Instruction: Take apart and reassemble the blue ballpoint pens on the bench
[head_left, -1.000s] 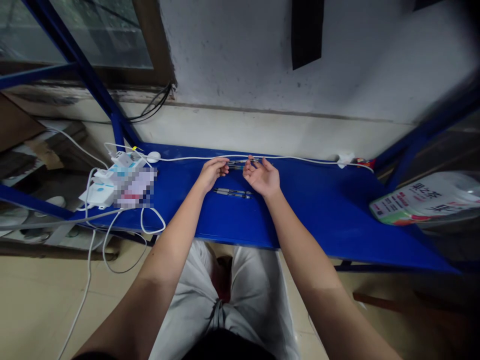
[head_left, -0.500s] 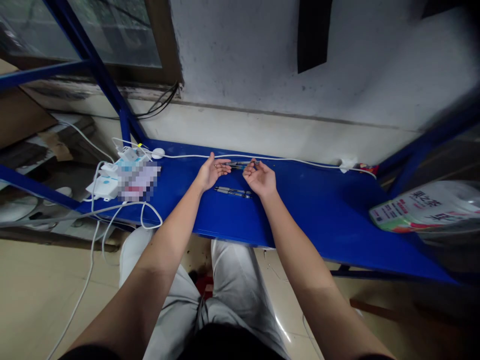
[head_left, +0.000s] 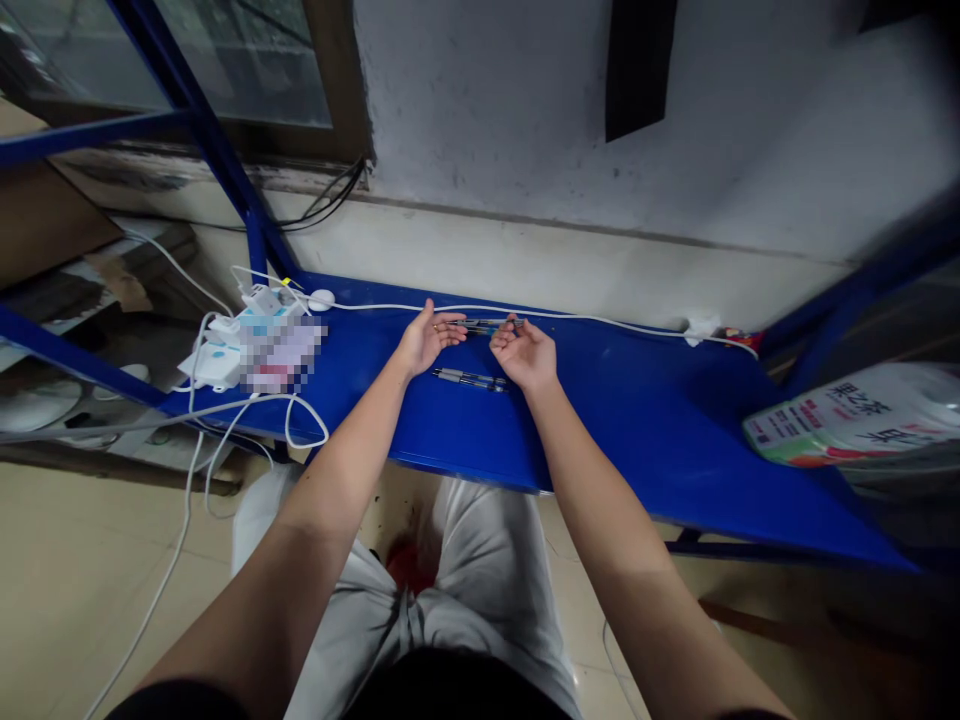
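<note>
Thin dark pens (head_left: 480,326) span the gap between my two hands above the blue shelf (head_left: 615,420); their exact number is too small to tell. My left hand (head_left: 427,343) has its fingers around their left ends, palm turned up. At the right ends, my right hand (head_left: 525,352) pinches them with curled fingers. Nearer to me, separate pens with grey and clear barrels (head_left: 471,379) lie side by side on the shelf, untouched, just below the gap between the hands.
White power strips (head_left: 225,352) and tangled cables crowd the shelf's left end. A white cable (head_left: 600,318) runs along the back edge to a crumpled white tissue (head_left: 702,329). A large labelled bottle (head_left: 862,415) lies at the right. Blue posts frame both sides.
The view has shifted slightly. Both hands keep nearly the same pose around the pens, which still lie between them.
</note>
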